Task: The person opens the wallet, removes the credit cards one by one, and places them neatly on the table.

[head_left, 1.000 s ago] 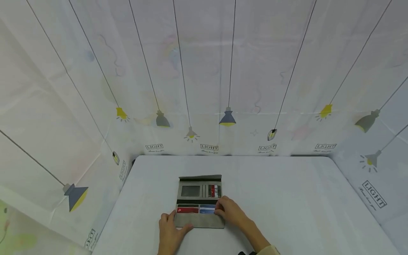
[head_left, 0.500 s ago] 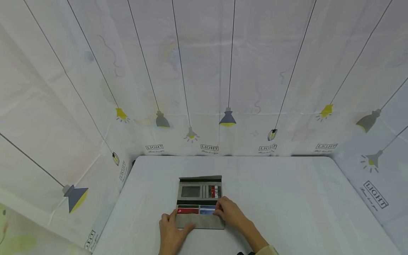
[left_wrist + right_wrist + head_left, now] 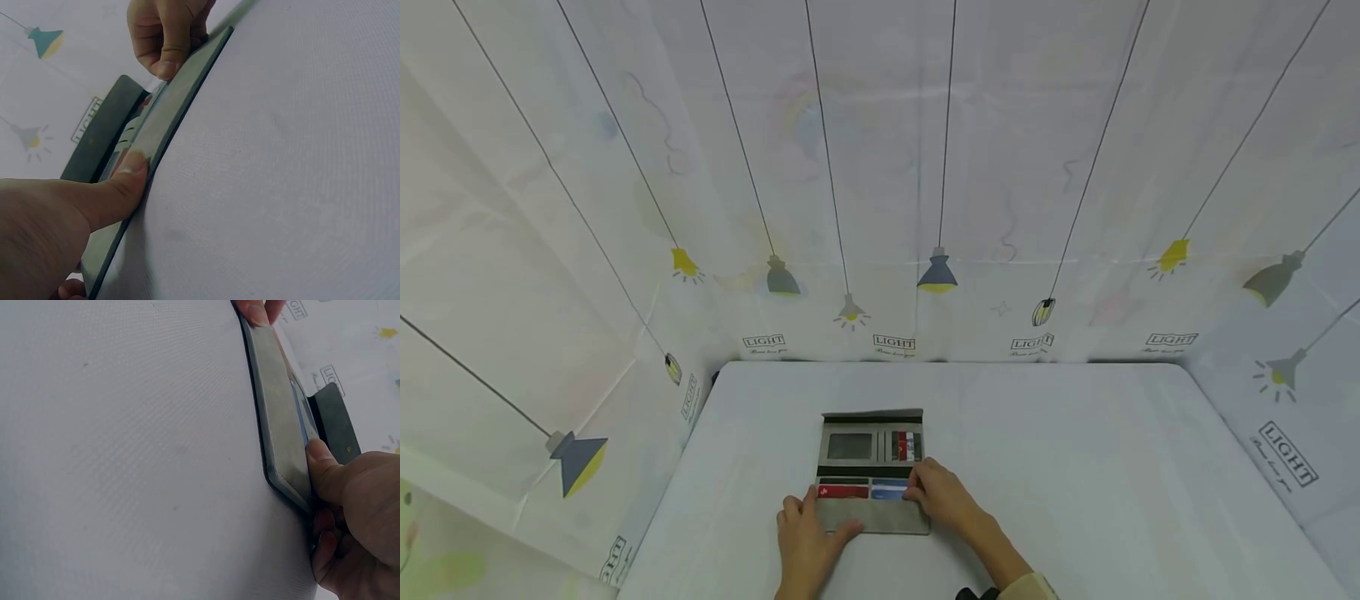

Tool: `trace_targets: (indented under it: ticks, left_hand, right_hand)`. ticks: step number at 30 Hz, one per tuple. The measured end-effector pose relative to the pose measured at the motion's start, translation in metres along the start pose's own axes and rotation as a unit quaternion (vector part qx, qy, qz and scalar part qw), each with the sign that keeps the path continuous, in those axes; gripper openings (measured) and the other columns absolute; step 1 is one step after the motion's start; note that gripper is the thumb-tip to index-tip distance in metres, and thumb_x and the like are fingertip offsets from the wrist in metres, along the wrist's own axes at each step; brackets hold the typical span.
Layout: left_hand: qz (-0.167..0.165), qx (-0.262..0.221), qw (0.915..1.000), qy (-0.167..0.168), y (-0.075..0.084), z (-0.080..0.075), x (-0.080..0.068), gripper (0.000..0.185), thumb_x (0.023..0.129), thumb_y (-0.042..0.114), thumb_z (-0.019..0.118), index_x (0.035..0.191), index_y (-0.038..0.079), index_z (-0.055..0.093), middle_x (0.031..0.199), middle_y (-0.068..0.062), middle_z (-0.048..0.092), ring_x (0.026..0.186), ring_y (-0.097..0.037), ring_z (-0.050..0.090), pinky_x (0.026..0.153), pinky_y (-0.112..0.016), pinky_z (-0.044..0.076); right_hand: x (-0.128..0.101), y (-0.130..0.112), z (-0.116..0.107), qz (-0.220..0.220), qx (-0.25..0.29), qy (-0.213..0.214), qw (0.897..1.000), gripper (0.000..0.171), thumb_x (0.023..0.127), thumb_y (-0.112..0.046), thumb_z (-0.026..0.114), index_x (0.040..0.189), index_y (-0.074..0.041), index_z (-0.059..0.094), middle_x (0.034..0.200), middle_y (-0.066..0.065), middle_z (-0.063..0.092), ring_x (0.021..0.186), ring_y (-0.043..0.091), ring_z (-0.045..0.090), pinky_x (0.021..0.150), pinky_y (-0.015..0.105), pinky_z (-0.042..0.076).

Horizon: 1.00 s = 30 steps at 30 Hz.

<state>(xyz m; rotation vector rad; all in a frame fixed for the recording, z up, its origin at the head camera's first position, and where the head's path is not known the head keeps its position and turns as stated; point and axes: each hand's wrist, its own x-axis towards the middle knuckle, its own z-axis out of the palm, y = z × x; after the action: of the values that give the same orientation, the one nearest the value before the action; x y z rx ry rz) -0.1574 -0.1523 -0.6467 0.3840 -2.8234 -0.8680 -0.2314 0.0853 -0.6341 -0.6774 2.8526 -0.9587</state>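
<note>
Now both hands grip the open wallet (image 3: 871, 467); red card (image 3: 842, 492) and blue card (image 3: 889, 492) sit slotted.

Open table (image 3: 1075, 483) to my right and ahead of the wallet (image 3: 871, 471), nothing blocking. Left edge is near, and the printed backdrop (image 3: 925, 317) walls off the far side.
</note>
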Motion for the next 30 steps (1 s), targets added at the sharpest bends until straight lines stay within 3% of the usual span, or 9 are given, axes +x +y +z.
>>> trace_targets:
  ticks: [30]
  left_hand:
    - [-0.024, -0.010, 0.9997, 0.002, 0.0060, -0.0014, 0.0007, 0.107, 0.056, 0.055, 0.092, 0.138, -0.002, 0.054, 0.097, -0.011, 0.040, 0.089, -0.023, 0.035, 0.074, -0.036, 0.032]
  right_hand:
    - [-0.0011, -0.0043, -0.0035, 0.005, 0.000, 0.004, 1.000, 0.016, 0.090, -0.020, 0.074, 0.084, -0.014, 0.060, 0.084, -0.004, 0.053, 0.070, 0.004, 0.045, 0.063, 0.024, 0.043]
